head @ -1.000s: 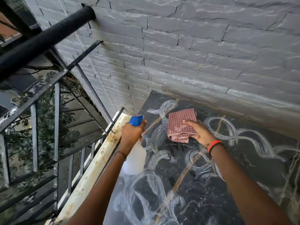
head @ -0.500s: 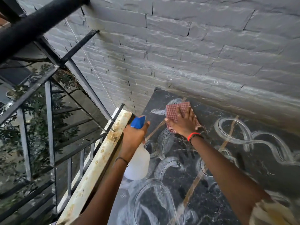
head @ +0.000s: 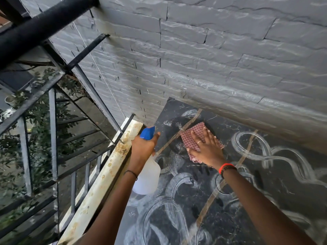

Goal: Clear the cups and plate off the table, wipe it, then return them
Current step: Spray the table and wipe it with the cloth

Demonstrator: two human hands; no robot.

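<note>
The dark marble table (head: 276, 195) shows pale curved wipe streaks across its top. My right hand (head: 205, 147) lies flat, fingers spread, pressing a red checked cloth (head: 190, 138) onto the table's far left corner near the wall. My left hand (head: 143, 147) grips the neck of a white spray bottle (head: 148, 179) with a blue nozzle, held over the table's left edge. No cups or plate are in view.
A grey brick wall (head: 212, 59) runs along the table's far side. A rusty white ledge (head: 106, 174) and black metal railing (head: 53, 129) border the left, with stairs and foliage below.
My right hand slid the cloth toward the far left corner, then a little back to the right. It now lies flat on the cloth. The bottle hand barely moved.
</note>
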